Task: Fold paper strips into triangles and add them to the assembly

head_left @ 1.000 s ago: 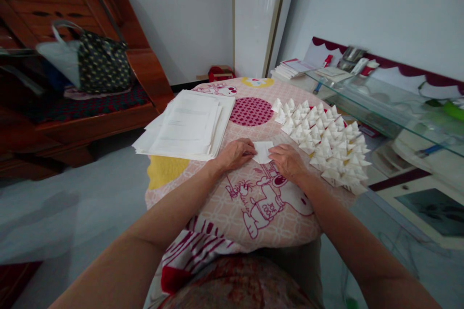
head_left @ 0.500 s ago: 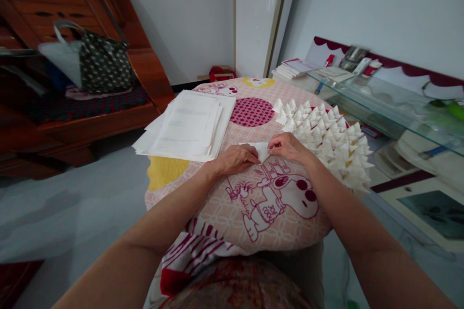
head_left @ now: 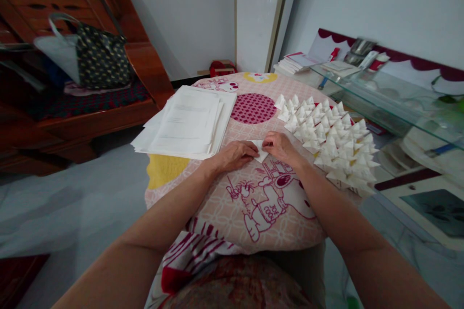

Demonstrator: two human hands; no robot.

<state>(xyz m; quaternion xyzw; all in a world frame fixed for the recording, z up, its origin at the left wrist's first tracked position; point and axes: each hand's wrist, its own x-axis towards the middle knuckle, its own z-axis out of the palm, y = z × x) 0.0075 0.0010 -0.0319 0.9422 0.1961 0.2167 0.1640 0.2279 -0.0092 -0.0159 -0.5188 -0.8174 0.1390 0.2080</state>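
Observation:
A small folded white paper point(head_left: 260, 154) lies on the patterned tablecloth point(head_left: 224, 212), its lower end coming to a point. My left hand point(head_left: 237, 154) grips its left side with bent fingers. On the right edge, my right hand point(head_left: 278, 146) pinches the same paper between thumb and fingertips. Part of the paper is covered by the fingers. To the right stand rows of pointed folded paper pieces point(head_left: 328, 137), several in each row. A stack of white paper sheets point(head_left: 188, 123) with faint print is spread at the left of the table.
A glass shelf point(head_left: 391, 101) with papers and metal containers runs along the right side. On the left is a wooden bench point(head_left: 145, 75) with a dark patterned bag point(head_left: 103, 55) on it. A white cabinet-like unit point(head_left: 255, 14) stands behind the table.
My right hand has shifted slightly left, closer to my left hand. Less of the paper's upper part shows between them, and its lower point is plainer. The view has tilted down a little.

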